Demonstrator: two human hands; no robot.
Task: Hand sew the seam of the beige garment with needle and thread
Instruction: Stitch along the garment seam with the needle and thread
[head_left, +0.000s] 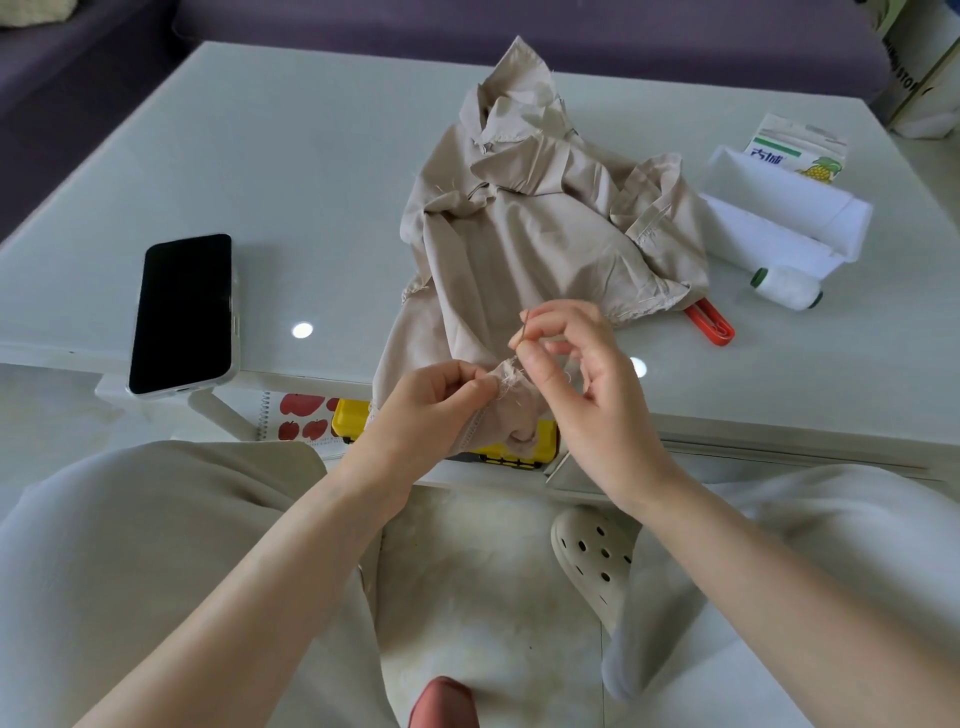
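Note:
The beige garment (524, 228) lies crumpled on the white table (260, 171), one end hanging over the near edge. My left hand (431, 405) pinches the frayed seam of that hanging end between thumb and fingers. My right hand (576, 374) sits just right of the seam and pinches a thin needle (523, 330) that points up from the fabric. The thread is too fine to make out clearly.
A black phone (182, 312) rests at the table's near left. A white thread spool (787, 287), a red tool (710, 322), white folded cloth (779, 218) and a carton (795, 150) are at right. A yellow box (348, 421) and an apple-print notebook (298, 415) sit below the table.

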